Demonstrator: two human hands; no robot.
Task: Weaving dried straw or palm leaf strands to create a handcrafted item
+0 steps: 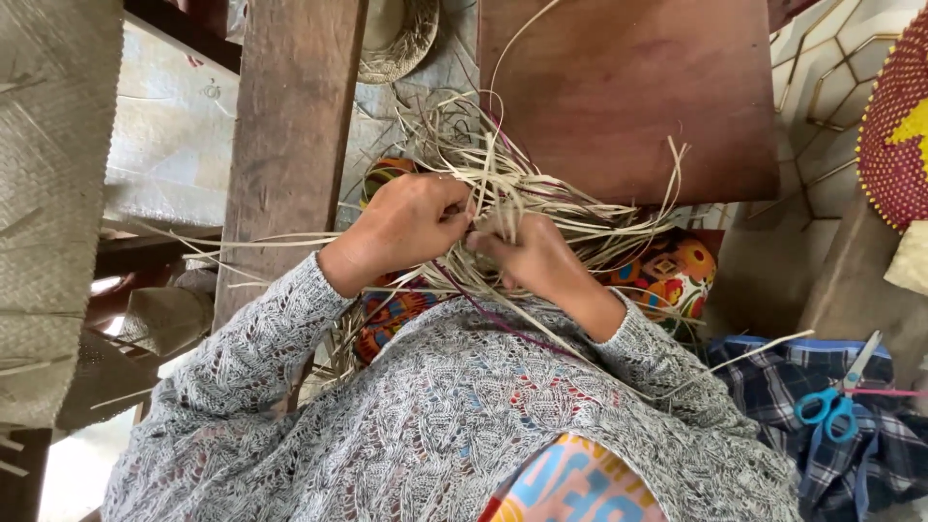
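Observation:
My left hand [411,220] and my right hand [527,253] meet at the middle of the view, fingertips together, both pinching pale dried straw strips [541,188]. The strips fan out loosely upward and to both sides, with a few purple strands among them. Both arms wear a grey knitted sweater [435,406]. Under the hands lies colourful patterned cloth [672,275] over my lap.
A dark wooden board [628,97] lies just beyond the straw, and a wooden post [290,126] stands left. A woven mat [48,193] hangs far left. Blue-handled scissors [833,398] rest on plaid cloth [773,372] at right. A red beaded woven piece [894,135] sits at the right edge.

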